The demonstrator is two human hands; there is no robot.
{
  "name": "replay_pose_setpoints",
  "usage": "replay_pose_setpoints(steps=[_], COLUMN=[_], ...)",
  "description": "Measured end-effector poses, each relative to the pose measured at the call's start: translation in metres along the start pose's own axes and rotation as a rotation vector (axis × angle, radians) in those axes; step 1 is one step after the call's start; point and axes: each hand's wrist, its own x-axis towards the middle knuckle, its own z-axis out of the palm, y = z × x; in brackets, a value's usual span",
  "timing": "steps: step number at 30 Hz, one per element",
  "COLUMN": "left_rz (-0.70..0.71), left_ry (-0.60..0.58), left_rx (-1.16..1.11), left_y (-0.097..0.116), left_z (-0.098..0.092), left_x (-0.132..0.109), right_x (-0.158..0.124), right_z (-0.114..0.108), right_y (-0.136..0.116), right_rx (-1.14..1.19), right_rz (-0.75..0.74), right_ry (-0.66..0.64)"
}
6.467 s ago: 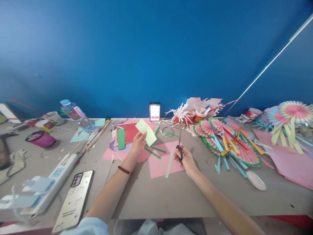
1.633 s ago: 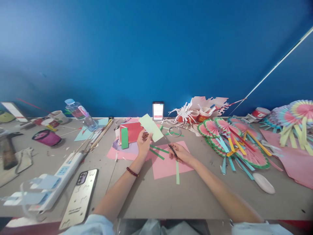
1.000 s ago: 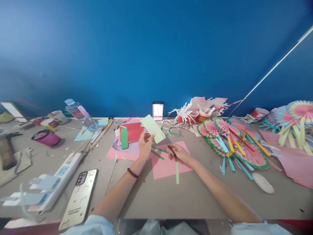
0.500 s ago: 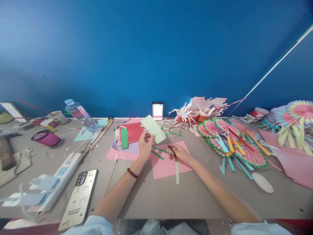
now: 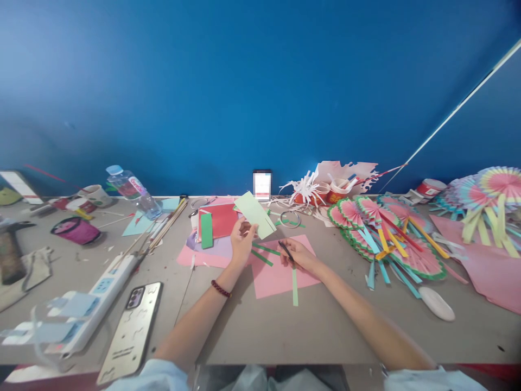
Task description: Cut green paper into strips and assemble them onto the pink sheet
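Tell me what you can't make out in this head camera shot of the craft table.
Scissors: head view, handles hidden inside the right hand; only dark blades show.
Light green paper: its lower corner is covered by the left hand.
Small screen by the wall: blurred, unreadable.
Bottle label: too small to read.
Pink sheet at far right: cut off by the frame edge.

A paper-craft workshop: pleated paper fans, cut paper strips and coloured sheets litter the bench.
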Motion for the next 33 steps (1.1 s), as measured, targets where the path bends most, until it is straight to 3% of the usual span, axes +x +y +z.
replay_pose_setpoints(steps=[33], left_rz=[-0.006], left_ry=[0.012], left_rx=[0.001], left_y=[-0.0034], left_z=[-0.0008], left_x=[0.0017], right_x=[0.0043], right_z=[-0.0018], right_y=[0.0059], right_rx=[-0.042], right_rz=[0.009], right_ry=[0.033])
